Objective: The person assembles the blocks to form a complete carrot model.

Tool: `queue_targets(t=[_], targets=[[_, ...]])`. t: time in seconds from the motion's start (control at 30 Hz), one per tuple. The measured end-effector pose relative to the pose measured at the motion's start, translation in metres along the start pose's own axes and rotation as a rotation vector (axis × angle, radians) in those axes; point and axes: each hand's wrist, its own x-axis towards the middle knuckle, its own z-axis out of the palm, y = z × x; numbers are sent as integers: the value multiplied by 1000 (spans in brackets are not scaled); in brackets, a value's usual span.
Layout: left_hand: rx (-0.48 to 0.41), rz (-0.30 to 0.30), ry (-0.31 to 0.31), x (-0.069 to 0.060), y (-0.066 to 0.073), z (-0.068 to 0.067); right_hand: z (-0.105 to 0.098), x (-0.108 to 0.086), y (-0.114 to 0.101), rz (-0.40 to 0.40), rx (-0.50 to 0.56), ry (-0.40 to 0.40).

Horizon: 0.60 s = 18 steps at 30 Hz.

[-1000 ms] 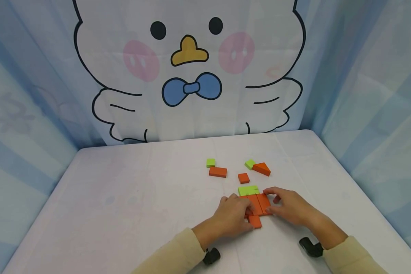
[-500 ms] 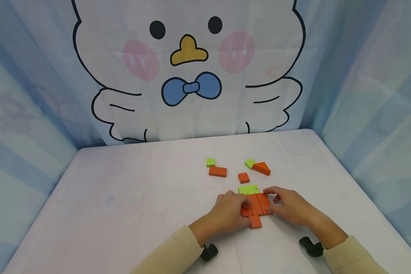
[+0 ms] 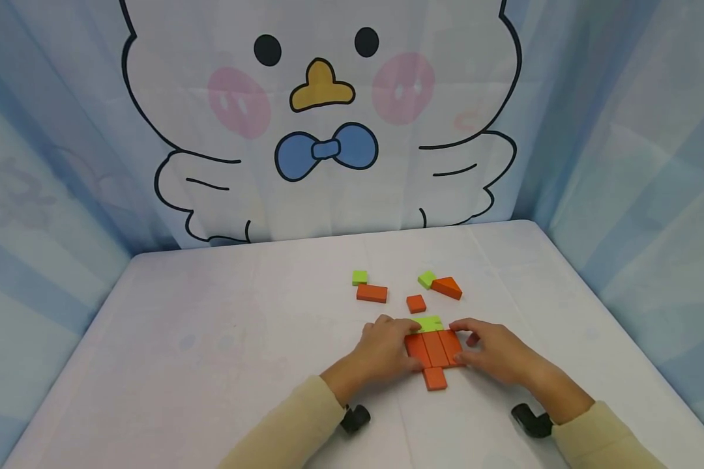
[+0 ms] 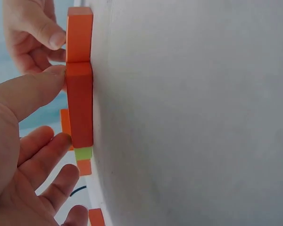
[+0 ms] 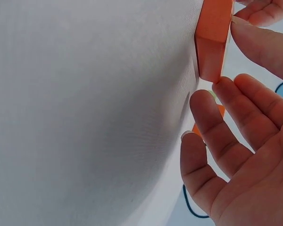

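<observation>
Blocks (image 3: 436, 350) on wht tbl (image 3: 211, 352), cartoon curtain (image 3: 328, 195) bhnd

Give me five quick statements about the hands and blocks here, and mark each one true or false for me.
1. Three long orange blocks lie side by side in a row. True.
2. The wide green block lies on the side of the row nearest the person. False: it lies along the far side.
3. A small orange block lies at the row's near edge. True.
4. The left hand is raised clear of all the blocks. False: it touches the leftmost long block.
5. The right hand is at the row's right end. True.
</observation>
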Motion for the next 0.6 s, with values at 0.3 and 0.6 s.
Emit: queue_targets(t=[0.3, 0.6], targets=[[-15, -8, -4, 3, -6, -1, 0, 4, -4, 25, -19, 28], [-39, -33, -22, 1, -4, -5, -6, 42, -13, -18, -40, 50]])
